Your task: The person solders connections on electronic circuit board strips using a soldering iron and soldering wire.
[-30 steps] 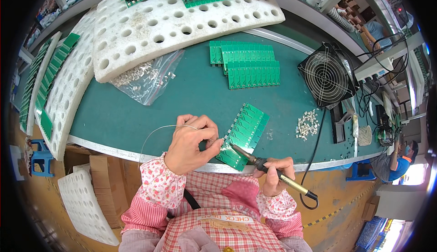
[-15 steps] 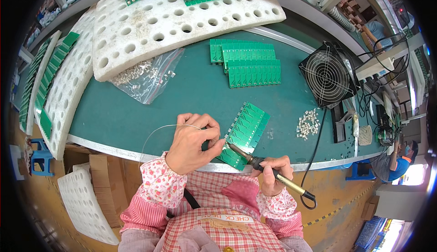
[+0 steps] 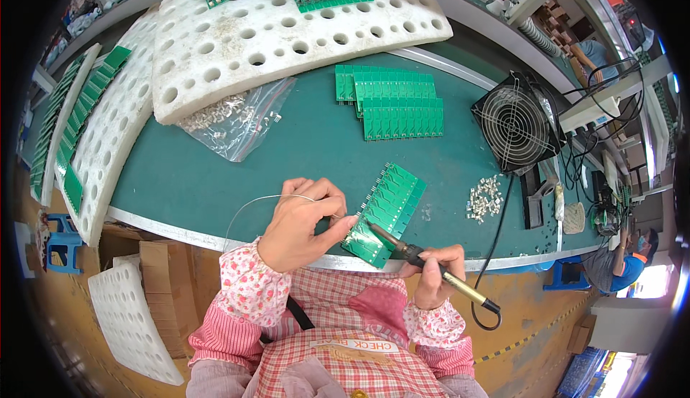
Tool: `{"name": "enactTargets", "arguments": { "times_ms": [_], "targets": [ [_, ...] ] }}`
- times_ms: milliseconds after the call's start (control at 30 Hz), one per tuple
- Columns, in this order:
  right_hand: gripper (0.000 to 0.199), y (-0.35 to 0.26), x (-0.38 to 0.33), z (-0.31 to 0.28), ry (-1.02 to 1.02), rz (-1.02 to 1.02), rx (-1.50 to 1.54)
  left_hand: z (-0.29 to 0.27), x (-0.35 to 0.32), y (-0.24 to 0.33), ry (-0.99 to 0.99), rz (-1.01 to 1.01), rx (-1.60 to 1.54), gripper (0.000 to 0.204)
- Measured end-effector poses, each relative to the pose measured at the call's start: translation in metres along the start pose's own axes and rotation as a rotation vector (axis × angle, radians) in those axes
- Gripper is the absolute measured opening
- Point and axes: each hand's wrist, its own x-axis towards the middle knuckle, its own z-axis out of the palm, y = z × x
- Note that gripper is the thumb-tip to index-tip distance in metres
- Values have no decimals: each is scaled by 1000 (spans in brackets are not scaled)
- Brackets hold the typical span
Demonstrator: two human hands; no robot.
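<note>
My left hand (image 3: 305,222) is closed in a pinch on a thin strand of solder wire (image 3: 251,201), which arcs out to the left over the table edge. Its fingertips are at the left, pin-lined edge of a green circuit board (image 3: 394,204), which lies slanted on the green table. In my right hand (image 3: 437,276) is a soldering iron (image 3: 411,252), gripped like a pen. The iron's tip points up and left over the lower part of the board, a little right of my left fingertips. Whether the tip touches the board I cannot tell.
Beyond lie stacked green boards (image 3: 402,118). Small white connectors (image 3: 485,198) are heaped at right, near a black fan (image 3: 516,125) and the iron's cord (image 3: 496,247). A clear bag of connectors (image 3: 241,121) rests by a holed white foam slab (image 3: 287,39) carrying more boards.
The iron's tip has drawn back slightly to the right, away from my left fingertips and the board's pin edge. My left hand has shifted only slightly, and the board stays in place.
</note>
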Motion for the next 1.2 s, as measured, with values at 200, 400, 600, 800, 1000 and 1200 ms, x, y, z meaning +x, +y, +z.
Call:
{"name": "enactTargets", "arguments": {
  "times_ms": [200, 400, 600, 800, 1000, 1200],
  "targets": [
    [16, 0, -7, -4, 30, 53, 125, -6, -8, -1, -42, 15, -70, 13],
    [19, -1, -7, 2, 19, 47, 31, -5, -9, -4, -67, 74, 2, 11],
    [10, 4, -9, -1, -31, 13, 80, -5, -8, -4, -58, 100, 8, 12],
    [10, 2, -7, 0, -40, -6, 65, -6, -9, -4, -81, 101, -5, 12],
    [11, 2, -6, 1, -67, -50, 21, -6, -9, -4, -104, 110, 16, 15],
    [9, 3, -5, -1, -91, -83, 6, -5, -9, -3, -93, 100, 45, 16]
  ]
}}
